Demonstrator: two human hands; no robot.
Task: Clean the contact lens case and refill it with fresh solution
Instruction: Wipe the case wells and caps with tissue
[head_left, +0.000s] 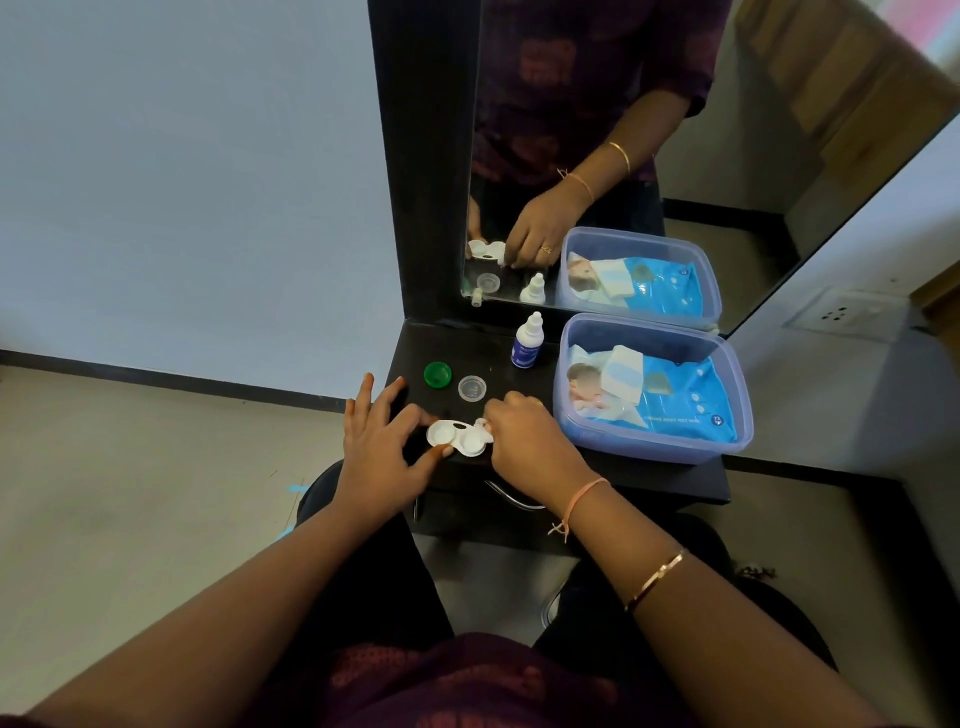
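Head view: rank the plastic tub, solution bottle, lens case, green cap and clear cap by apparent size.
1. plastic tub, clearly the largest.
2. lens case and solution bottle: too close to rank, and the case is partly covered.
3. green cap and clear cap: they look alike and are the smallest.

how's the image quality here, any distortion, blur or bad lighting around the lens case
Head view: the wide angle makes the mirror frame lean; light is dim and soft, so the black table hides detail while the white lens case looks bright, nearly featureless; the print on the wipes pack is blurred.
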